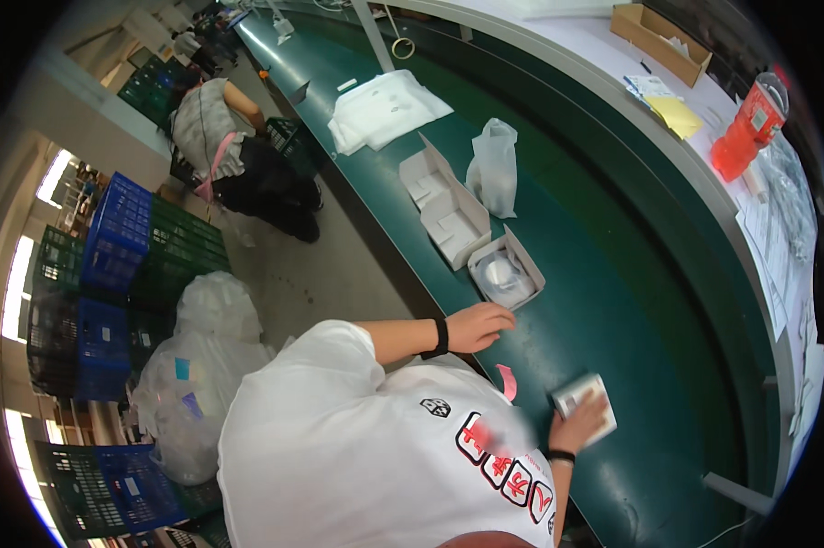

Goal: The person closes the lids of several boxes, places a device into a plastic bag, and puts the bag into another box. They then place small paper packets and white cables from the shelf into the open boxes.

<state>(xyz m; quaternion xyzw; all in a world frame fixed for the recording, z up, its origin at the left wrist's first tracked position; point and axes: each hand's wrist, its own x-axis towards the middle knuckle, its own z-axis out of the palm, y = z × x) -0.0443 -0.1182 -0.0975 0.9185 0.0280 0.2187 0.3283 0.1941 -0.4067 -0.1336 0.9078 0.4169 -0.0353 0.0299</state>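
My right hand [580,424] is closed over a small white box [572,393] on the green conveyor belt [567,237], its fingers spread across the box's top. My left hand [481,327] rests at the belt's near edge with loosely bent fingers and nothing visible in them. Just beyond its fingertips stands an open white carton [533,267] with a round, clear-wrapped item [501,277] inside. Touching that carton's far side is an open white box [455,228] with its lid folded back. A pink strip [507,382] lies between my hands, near the belt's edge.
Behind the cartons are a translucent bag [494,169] and a stack of white sheets [389,108]. A red drink bottle [750,128] stands on the right-hand shelf. Blue and green crates [115,237] and a stuffed plastic bag [197,384] are at left. A person [225,137] bends beside the belt.
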